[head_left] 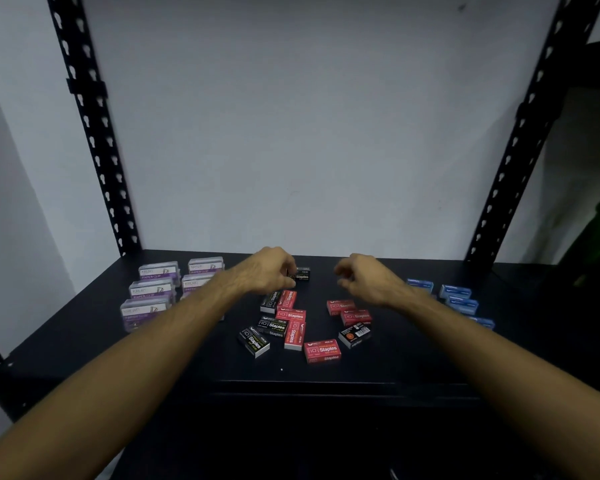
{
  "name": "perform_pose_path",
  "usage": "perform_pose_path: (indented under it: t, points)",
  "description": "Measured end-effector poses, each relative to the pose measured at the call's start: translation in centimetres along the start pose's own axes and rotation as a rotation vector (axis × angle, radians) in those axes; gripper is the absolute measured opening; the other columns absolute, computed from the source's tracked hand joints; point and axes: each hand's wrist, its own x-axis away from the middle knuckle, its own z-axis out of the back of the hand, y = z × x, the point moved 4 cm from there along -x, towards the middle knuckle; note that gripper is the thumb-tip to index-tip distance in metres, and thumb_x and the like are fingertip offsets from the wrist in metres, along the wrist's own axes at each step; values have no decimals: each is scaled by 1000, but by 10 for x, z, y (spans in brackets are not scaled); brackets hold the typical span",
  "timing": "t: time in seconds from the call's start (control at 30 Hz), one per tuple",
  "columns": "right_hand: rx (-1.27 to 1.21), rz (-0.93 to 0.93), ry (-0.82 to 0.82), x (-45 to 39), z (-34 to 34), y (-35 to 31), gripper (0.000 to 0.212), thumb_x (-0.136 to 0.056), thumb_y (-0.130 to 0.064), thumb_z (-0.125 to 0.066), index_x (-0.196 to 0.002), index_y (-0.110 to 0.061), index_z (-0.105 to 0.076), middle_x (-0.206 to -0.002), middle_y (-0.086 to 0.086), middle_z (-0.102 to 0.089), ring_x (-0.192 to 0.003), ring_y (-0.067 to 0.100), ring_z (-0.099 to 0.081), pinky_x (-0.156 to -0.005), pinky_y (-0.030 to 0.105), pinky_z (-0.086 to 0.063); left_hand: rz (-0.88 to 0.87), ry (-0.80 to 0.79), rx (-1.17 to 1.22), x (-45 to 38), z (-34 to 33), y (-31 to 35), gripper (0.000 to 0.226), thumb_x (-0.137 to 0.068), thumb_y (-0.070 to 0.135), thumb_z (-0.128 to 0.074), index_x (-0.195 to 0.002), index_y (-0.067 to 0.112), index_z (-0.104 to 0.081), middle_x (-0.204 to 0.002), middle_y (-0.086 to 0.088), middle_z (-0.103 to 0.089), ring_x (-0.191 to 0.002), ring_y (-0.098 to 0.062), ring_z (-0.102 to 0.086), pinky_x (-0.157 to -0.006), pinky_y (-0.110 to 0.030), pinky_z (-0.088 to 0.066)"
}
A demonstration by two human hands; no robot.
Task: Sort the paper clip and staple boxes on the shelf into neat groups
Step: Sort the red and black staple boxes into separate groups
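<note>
Two hands reach over the black shelf [84, 341]. Left hand [269, 271], frame centre, pinches a black staple box [302, 274], partly hidden by its fingers. Right hand [368, 280] hovers loosely curled, holding nothing. Red and black staple boxes [293, 323] lie jumbled centre; purple paper clip boxes [153, 289] left, blurred blue boxes [459, 299] right.

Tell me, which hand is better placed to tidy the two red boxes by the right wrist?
The right hand, probably. It holds nothing and hovers just above those red boxes. The left hand is busy, its grip on a black box further back.
</note>
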Motion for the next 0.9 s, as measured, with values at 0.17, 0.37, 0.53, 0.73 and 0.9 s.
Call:
perform_pose_path:
  t: [0.17, 0.37, 0.53, 0.73, 0.9]
  points:
    - [25, -10, -77, 10, -19, 6, 37, -98, -18, -56, -135, -12, -56, -134, 6, -55, -119, 17, -57, -102, 31, -46, 51, -57, -15, 1, -20, -8, 36, -91, 30, -67, -121, 10, -63, -119, -3, -65, -96, -12, -59, -83, -23, -46]
    - [58, -7, -166, 10, -33, 14, 38, -97, -26, -55, -135, -20, -57, -132, 2, -49, -119, 16, -53, -100, 29, -44, 97, -108, -78, -3, -32, -17, 33, -89, 36, -68, -110, 10, -67, -108, -1, -67, -96, -16, -64, -87, -34, -54]
    - [50, 0, -222, 7, -36, 14, 41, -99, -20, -50, -139, -15, -54, -141, 4, -50, -128, 17, -49, -105, 29, -38, 106, -131, -112, -6, -36, -22, 31, -91, 41, -63, -87, 10, -68, -85, -2, -68, -76, -14, -64, -69, -31, -53]
    - [28, 0, -228, 4, -39, 19, 42, -99, -22, -51, -140, -15, -52, -144, 4, -48, -129, 17, -48, -106, 30, -38, 82, -132, -15, -9, -37, -22, 26, -90, 32, -68, -106, 11, -70, -101, -1, -70, -89, -14, -66, -83, -33, -56]
    - [19, 12, -189, 5, -38, 20, 37, -98, -20, -53, -134, -15, -58, -138, 4, -52, -123, 17, -52, -101, 28, -42, 69, -144, 11, -9, -38, -17, 32, -91, 29, -68, -117, 11, -68, -112, -2, -69, -97, -15, -64, -88, -31, -54]
